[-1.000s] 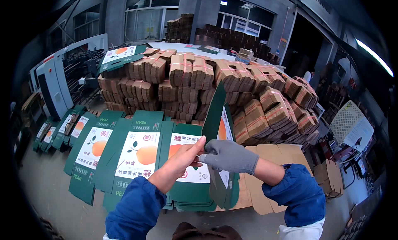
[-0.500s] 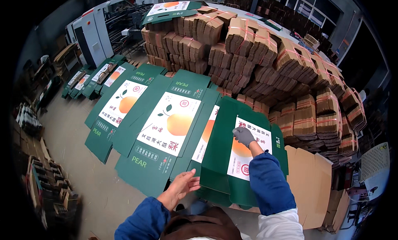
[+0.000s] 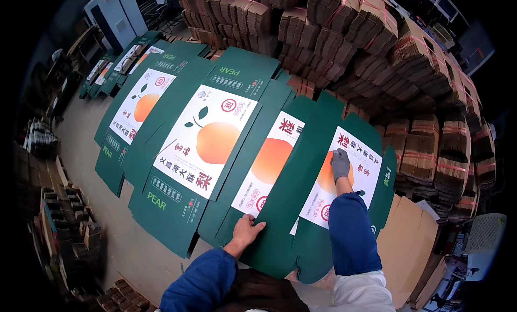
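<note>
A green carton blank (image 3: 280, 226) with white panels and orange fruit pictures lies spread in front of me on the right. My left hand (image 3: 245, 234), bare, is at its near left edge, with fingers bent over the cardboard and the thumb to the right. On the right-hand white panel (image 3: 350, 204) rests my right hand (image 3: 340, 164) in a grey glove, its fingers curled together and knuckles up. I see nothing in that hand, though its underside is hidden. Just left lies another green printed blank (image 3: 177, 220), overlapped along its right side.
More green blanks (image 3: 116, 156) continue to the left. Bundled brown cardboard stacks (image 3: 355, 42) rise behind, tied with pink straps. A plain brown sheet (image 3: 406, 242) lies at the right, near a grey chair (image 3: 484, 236). A pallet of brown pieces (image 3: 70, 220) stands on the left floor.
The raised left panel of the right-hand blank now lies flat, showing a white printed strip. My left hand moved from open beside it onto its edge. The view has tilted down.
</note>
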`<state>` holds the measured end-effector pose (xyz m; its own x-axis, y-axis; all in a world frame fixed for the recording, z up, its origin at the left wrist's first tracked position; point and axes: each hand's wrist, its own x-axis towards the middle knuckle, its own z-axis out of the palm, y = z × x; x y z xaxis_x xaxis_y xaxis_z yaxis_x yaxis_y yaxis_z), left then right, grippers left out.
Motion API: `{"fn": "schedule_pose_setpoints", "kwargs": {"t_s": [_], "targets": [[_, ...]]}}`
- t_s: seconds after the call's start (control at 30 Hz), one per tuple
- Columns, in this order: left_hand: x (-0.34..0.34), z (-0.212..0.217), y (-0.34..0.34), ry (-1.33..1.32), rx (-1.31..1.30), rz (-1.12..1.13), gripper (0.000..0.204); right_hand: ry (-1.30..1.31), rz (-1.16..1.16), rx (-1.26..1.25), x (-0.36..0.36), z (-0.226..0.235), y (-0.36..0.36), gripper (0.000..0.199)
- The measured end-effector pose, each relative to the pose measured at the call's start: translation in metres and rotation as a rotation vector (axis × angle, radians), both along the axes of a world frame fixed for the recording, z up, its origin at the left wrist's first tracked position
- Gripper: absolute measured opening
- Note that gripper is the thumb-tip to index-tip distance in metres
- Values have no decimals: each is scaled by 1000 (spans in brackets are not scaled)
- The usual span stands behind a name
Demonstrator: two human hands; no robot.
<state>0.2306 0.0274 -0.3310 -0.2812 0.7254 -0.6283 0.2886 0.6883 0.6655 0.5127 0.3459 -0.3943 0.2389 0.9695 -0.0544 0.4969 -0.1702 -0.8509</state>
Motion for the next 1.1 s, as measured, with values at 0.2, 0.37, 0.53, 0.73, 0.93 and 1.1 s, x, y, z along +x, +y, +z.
{"fn": "schedule_pose_setpoints", "kwargs": {"t_s": [0.2, 0.37, 0.53, 0.73, 0.93, 1.1], "targets": [[9, 39, 11, -30, 143, -59, 33, 653, -76, -203, -9, 26, -7, 25], [33, 152, 11, 13, 617, -297, 22, -167, 14, 182, 84, 72, 55, 37], [32, 160, -7, -141, 517, -214, 21, -56, 114, 403, 13, 184, 38, 39], [14, 177, 82, -212, 533, -243, 20, -54, 1006, 466, -6, 263, -198, 31], [41, 212, 118, -350, 620, -251, 22, -359, 1175, 82, -107, 146, -293, 54], [43, 208, 104, -390, 528, -279, 21, -916, 1188, 167, -151, 61, -204, 70]]}}
